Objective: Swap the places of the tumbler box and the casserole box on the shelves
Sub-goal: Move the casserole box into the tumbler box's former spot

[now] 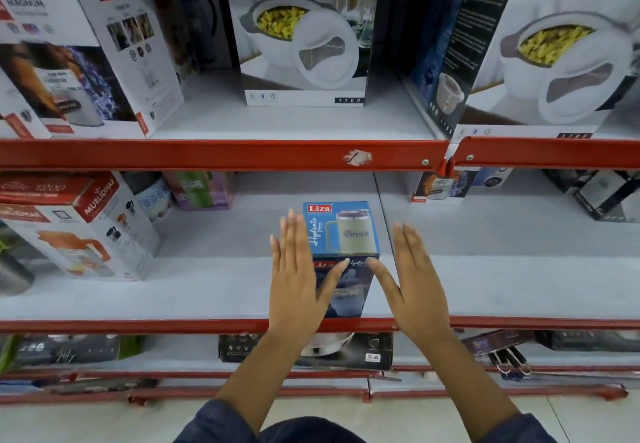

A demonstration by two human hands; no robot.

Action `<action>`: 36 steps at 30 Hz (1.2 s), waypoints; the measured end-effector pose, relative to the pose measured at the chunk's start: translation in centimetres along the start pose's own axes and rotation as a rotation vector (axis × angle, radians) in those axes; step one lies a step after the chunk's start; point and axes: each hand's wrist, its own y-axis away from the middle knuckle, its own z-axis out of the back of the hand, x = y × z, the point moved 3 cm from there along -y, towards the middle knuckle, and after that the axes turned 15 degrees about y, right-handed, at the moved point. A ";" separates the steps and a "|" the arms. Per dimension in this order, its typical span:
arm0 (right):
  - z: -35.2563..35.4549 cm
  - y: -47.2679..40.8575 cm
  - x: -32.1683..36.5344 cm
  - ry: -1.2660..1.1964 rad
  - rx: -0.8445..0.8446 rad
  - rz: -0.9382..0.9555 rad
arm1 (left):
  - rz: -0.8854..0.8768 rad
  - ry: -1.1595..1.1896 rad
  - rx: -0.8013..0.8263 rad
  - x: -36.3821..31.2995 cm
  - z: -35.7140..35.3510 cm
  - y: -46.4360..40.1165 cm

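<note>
2 open hands [353,279] flank blue upright "Liza" tumbler box [341,231].

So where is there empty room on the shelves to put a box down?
Upper shelf: bare strips on both sides of the middle white casserole box. Middle shelf: wide bare patches left and right of the small blue Liza tumbler box, where the open left hand and right hand flank it. Both shelves' left ends are crowded with boxes.
</note>
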 end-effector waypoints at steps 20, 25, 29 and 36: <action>22.1 -14.7 -10.2 0.312 -0.708 -0.130 | -0.582 -0.121 -0.030 -18.4 -5.4 -22.7; 24.0 -17.0 -13.3 0.162 -0.710 -0.218 | -0.270 0.337 0.100 -19.7 -7.4 -25.1; 24.4 -17.9 -15.0 -0.045 -0.680 -0.261 | -0.167 0.438 0.137 -19.7 -8.5 -25.1; 24.2 -18.5 -16.8 -0.293 -0.637 -0.324 | -0.146 0.599 0.162 -19.8 -9.5 -24.8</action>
